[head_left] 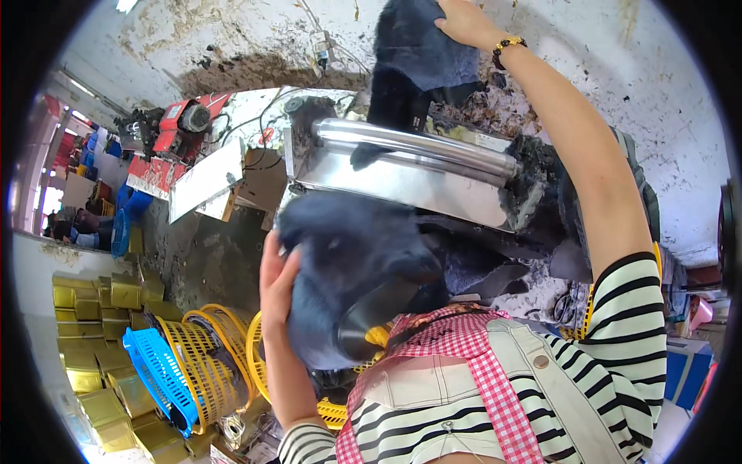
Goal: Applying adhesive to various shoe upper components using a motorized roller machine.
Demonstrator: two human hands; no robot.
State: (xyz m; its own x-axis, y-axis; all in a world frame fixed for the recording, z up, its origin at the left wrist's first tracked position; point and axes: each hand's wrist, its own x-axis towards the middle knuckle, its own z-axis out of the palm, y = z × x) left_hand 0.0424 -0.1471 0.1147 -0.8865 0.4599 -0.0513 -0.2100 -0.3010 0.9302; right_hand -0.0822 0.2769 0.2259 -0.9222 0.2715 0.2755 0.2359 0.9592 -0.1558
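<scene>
My left hand grips the edge of a dark blue-grey fur piece that is held in front of my body, smeared by motion. Its lower part hangs near a yellow basket. With my right arm stretched far up, my right hand pinches the edge of another dark fur piece near the wall. That piece hangs down behind a machine with shiny metal rollers, and a dark tip lies over the rollers. Below them a sloping metal plate faces me.
More dark fur pieces lie right of the plate. At left stand a red machine with a motor, a blue basket, yellow baskets and stacked gold tins. Fluff covers the machine's right end.
</scene>
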